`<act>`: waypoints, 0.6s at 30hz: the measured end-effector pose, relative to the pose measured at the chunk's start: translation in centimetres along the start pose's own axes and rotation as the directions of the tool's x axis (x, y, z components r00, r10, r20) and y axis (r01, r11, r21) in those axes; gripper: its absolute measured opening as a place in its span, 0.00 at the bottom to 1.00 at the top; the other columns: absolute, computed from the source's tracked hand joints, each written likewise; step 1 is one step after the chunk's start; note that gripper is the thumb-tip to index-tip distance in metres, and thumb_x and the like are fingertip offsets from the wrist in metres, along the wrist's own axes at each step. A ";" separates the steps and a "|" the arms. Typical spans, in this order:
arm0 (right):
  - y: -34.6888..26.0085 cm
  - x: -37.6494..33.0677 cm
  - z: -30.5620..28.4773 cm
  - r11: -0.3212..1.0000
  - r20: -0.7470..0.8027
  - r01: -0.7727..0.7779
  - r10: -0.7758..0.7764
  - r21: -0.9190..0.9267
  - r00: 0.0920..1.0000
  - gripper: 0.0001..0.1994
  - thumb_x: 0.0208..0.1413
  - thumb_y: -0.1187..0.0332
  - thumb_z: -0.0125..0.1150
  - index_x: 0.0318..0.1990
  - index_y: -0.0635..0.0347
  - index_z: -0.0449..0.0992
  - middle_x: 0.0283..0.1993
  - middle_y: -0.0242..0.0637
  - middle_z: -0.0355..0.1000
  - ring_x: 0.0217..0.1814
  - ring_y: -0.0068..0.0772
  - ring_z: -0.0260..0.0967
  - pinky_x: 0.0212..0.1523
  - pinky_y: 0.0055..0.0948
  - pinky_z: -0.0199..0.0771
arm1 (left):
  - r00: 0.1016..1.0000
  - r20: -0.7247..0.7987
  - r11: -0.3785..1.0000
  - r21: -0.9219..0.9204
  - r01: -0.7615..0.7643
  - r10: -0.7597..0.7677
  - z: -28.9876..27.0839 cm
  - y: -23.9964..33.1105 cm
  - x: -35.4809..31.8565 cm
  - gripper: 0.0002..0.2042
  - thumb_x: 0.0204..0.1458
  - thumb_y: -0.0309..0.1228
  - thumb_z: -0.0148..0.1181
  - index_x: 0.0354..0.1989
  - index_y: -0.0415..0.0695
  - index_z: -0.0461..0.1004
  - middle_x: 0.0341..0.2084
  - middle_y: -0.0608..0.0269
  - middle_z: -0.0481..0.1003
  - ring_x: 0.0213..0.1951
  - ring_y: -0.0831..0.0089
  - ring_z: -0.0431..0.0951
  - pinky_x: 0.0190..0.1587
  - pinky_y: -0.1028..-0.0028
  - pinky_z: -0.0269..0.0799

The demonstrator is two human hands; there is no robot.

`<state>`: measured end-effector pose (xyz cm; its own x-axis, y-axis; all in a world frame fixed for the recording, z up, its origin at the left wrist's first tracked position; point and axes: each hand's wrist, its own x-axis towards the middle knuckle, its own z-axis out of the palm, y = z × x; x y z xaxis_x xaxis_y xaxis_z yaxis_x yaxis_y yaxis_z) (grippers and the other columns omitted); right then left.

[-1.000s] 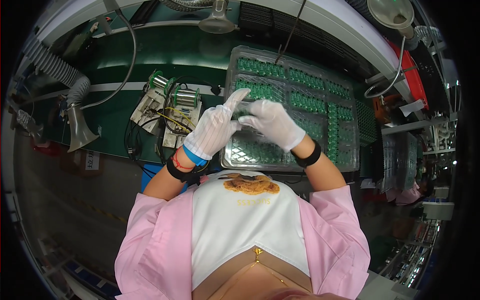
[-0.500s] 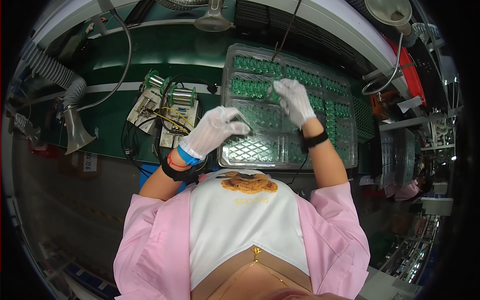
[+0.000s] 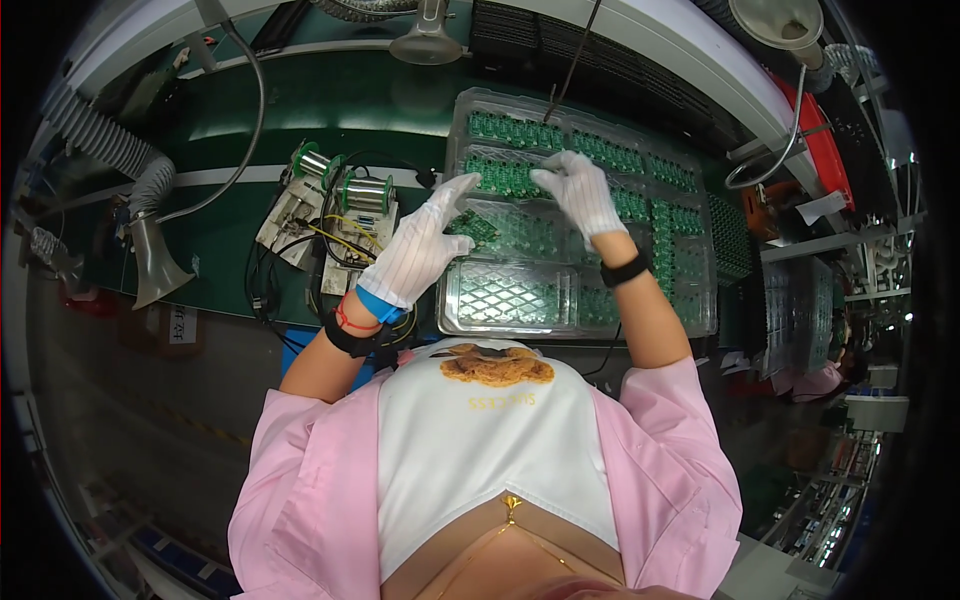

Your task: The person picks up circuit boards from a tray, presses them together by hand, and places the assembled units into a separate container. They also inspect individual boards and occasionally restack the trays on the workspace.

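Note:
In a white glove, my left hand (image 3: 425, 242) is at the left side of a clear plastic tray (image 3: 452, 300), thumb and fingers spread apart. A tilted green circuit board (image 3: 478, 229) lies between thumb and fingers, in the tray's third row; no grip on it shows. My right hand (image 3: 580, 195), also gloved, is over the second row with its fingertips pinched at the right end of a line of upright circuit boards (image 3: 500, 178). The board at those fingertips is mostly hidden by them. More green boards (image 3: 605, 152) stand in the back row and the right-hand compartments.
Left of the tray stand solder wire spools (image 3: 366, 193) on a white fixture (image 3: 345, 250) with loose cables. Metal fume hoods (image 3: 158, 265) hang at the left and back. Dark stacked trays (image 3: 600, 70) line the back. A thin rod (image 3: 575, 60) comes down over the tray.
My left hand has opened and moved up and slightly left; the board by it now lies tilted in the tray. My right hand has lowered its board to the end of the second-row line.

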<state>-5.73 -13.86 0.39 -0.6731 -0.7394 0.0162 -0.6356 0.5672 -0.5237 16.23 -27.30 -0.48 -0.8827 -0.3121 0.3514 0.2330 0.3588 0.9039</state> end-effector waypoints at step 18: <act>-1.4 -4.0 -0.4 0.492 -0.047 0.845 -0.858 0.209 0.511 0.05 0.50 0.69 0.60 0.32 0.59 0.72 0.26 0.32 0.66 0.21 0.31 0.62 0.26 0.27 0.63 | 0.839 0.410 0.731 0.436 -0.525 0.358 1.1 -1.6 0.8 0.02 0.43 0.31 0.62 0.27 0.53 0.79 0.26 0.64 0.71 0.30 0.65 0.72 0.32 0.67 0.67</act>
<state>-2.31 -11.55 1.39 0.1838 -0.8478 0.4974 -0.8024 -0.4217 -0.4223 14.66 -27.17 -1.93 -0.8244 0.2273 0.5184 0.4557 0.8097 0.3698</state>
